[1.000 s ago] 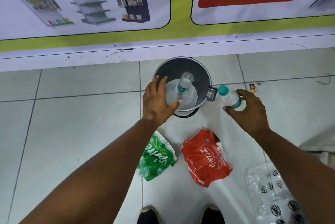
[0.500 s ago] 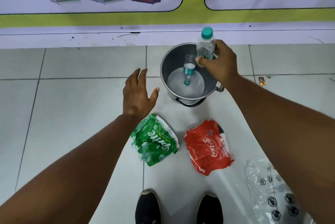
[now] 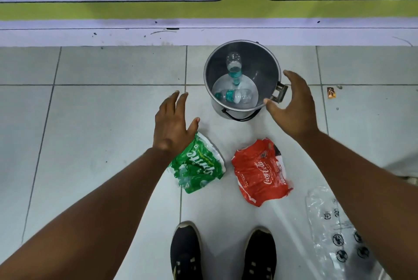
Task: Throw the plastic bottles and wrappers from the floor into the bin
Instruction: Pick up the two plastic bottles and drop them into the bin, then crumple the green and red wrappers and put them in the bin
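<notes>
A round metal bin (image 3: 267,62) stands on the tiled floor by the wall. Two clear plastic bottles are inside: one (image 3: 234,68) leans against the bin wall, the other (image 3: 235,96) lies on the bottom. My right hand (image 3: 294,107) hovers empty, fingers spread, beside the bin's right rim. My left hand (image 3: 173,124) is open, left of the bin and above the top corner of a green Sprite wrapper (image 3: 199,166). A red Coca-Cola wrapper (image 3: 260,173) lies to its right. A clear plastic wrapper (image 3: 332,230) lies at lower right, partly under my right forearm.
My two black shoes (image 3: 222,254) stand at the bottom edge, just behind the wrappers. A small orange scrap (image 3: 331,93) lies on the floor right of the bin. A wall with a printed banner (image 3: 203,8) runs just behind the bin.
My right hand let go of the bottle it held over the bin; that bottle now lies on the bin's bottom. The right hand has drawn back to the right rim. The left hand barely moved.
</notes>
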